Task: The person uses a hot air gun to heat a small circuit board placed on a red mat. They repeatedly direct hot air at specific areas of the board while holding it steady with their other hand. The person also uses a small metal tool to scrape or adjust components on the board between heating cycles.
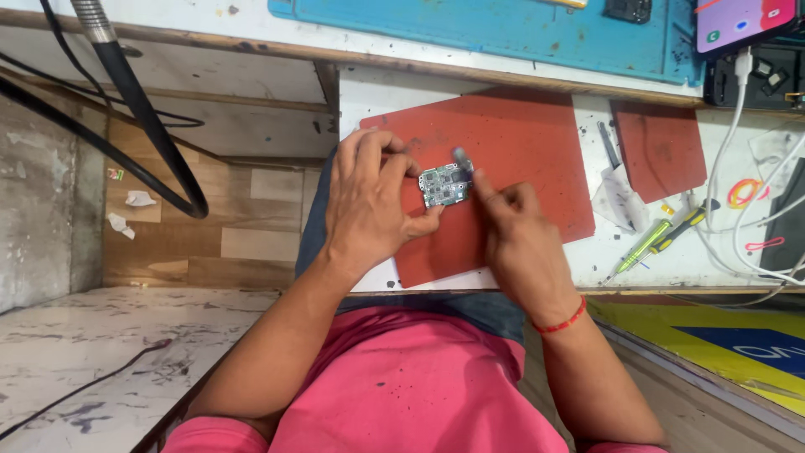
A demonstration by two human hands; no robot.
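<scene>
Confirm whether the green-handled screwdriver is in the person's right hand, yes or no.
No: the green-handled screwdriver lies on the white bench right of the red mat, while the right hand works at the small circuit board.

Both forearms reach up from the bottom of the frame toward its centre. The left hand (369, 205) is curled, fingers bent; the right hand (520, 243) is pinched, forefinger extended.

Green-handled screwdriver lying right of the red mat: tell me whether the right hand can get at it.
Probably yes. The green-handled screwdriver lies uncovered on the white tabletop, with bare surface between, but the right hand is busy at the small green circuit board.
</scene>
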